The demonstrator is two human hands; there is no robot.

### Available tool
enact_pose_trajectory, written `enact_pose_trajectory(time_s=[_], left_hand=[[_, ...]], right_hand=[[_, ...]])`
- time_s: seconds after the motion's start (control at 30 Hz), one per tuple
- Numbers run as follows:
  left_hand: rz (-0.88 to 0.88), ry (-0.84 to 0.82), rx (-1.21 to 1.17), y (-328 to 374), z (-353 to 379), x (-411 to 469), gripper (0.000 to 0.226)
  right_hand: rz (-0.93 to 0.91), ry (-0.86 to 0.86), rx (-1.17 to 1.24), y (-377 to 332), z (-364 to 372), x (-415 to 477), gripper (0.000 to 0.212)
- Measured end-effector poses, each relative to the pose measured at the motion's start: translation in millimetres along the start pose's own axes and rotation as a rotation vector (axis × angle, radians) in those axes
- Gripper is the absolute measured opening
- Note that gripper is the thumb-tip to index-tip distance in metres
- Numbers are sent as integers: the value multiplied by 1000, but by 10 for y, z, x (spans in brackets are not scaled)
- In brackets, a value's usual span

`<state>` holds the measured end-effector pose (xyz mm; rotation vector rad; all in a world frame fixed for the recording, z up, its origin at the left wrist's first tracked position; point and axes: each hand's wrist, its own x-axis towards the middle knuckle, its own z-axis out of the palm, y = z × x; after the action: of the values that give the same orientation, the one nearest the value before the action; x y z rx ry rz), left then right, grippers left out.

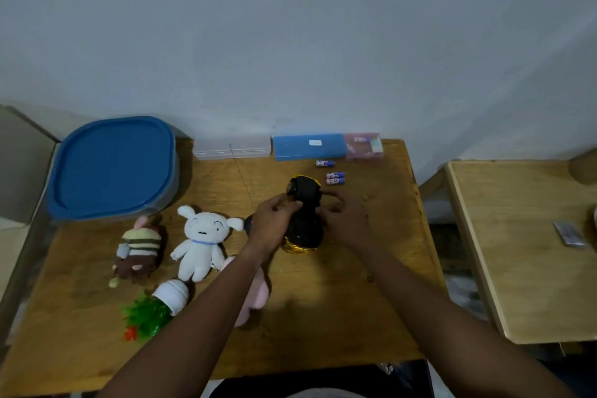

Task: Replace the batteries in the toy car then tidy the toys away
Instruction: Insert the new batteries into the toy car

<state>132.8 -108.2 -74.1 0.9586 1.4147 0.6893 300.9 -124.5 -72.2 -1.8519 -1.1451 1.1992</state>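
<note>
Black underside turned up, the toy car [305,220] lies near the middle of the wooden table [323,307], a little toward 1 o'clock. A golden edge shows at its near end and a yellow one at its far end. My left hand [274,221] holds it from the 9 o'clock side, fingers curled and pinching the edge. My right hand [347,220] holds it from the 3 o'clock side, fingers also curled against the body. What my fingertips do on the underside I cannot tell, the picture is blurred there.

Just beyond the car, toward 1 o'clock, three batteries [335,178] lie on the wood: two side by side and one apart, closer to the wall. At 12 o'clock, along the wall, stand a grey case [232,147], a blue case [309,146] and a pink clear box [363,145] in one row. At 10 o'clock sits a big container with a blue lid [113,168].

At 9 o'clock lie a white plush dog [202,241] and a brown striped plush [139,249]. At 7 o'clock a plastic plant in a white pot [161,304] lies on its side. A pink plush [256,296] is half hidden under my left forearm.
</note>
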Motion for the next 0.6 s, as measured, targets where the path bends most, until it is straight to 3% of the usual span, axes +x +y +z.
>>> enact_pose_trajectory(time_s=[0.1, 0.27, 0.33, 0.43, 0.6], left_hand=[[-50, -10, -225, -17, 51, -47, 24], [-133, -20, -459, -95, 156, -125, 25], [-154, -4, -492, -119, 165, -100, 27], [-202, 2, -535, -129, 171, -67, 48], [-218, -11, -518, -128, 227, -25, 53]], right_hand=[[-40, -32, 136, -108, -90, -81, 41], [-105, -222, 38, -115, -237, -24, 36], [-134, -161, -162, -92, -301, 115, 29], [-207, -6, -698, -68, -452, 422, 27], [-549, -62, -1193, -157, -582, 754, 32]])
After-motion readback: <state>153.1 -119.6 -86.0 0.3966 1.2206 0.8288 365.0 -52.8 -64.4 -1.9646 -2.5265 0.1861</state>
